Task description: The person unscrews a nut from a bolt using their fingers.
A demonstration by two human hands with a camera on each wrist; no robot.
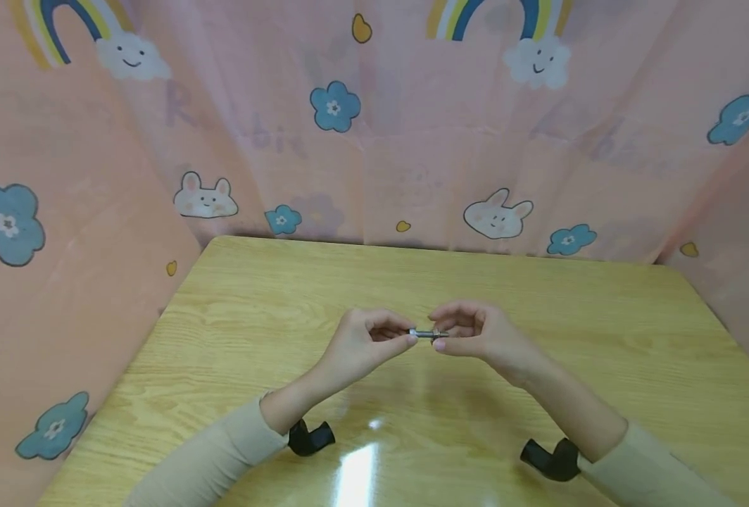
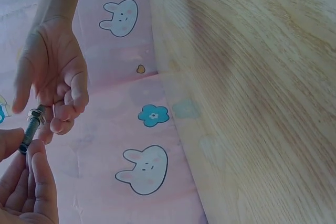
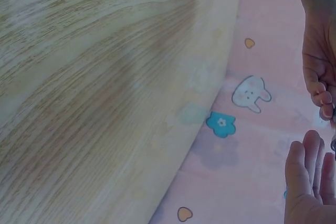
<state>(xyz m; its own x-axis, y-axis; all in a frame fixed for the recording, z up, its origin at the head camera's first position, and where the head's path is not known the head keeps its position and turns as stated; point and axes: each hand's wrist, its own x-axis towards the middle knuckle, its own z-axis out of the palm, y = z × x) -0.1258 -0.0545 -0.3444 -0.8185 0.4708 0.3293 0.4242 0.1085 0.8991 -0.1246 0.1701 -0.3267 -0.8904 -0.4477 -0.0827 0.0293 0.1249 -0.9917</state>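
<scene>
Two bare hands, meeting over the worktop (image 1: 260,303). Between them, a metal bolt (image 1: 426,334), held above the wood and roughly level as I see it.

Left hand (image 1: 368,343): narrow grip, thumb and fingertips pinching the bolt by its head end. Sensible place to hold, I'd judge: it steadies the piece and leaves the threaded length bare.

Nut (image 2: 37,115) sits around the shank toward the far end, perhaps with a washer against it; too small to be sure. Right hand (image 1: 479,334) is cupped loosely about that end, thumb on one side, fingers on the other. Grip wider here: from the left wrist, the thumb stands apart from the nut. Whether any fingertip touches the metal, I cannot tell. The placing suggests one hand to steady, one to work the nut.

Both forearms slant inward, likely so the fingertips face each other along the bolt. A black curved piece (image 1: 311,439) shows by the left cuff (image 1: 257,429), its twin (image 1: 550,461) by the right. Behind, pink printed cloth (image 1: 406,165).
</scene>
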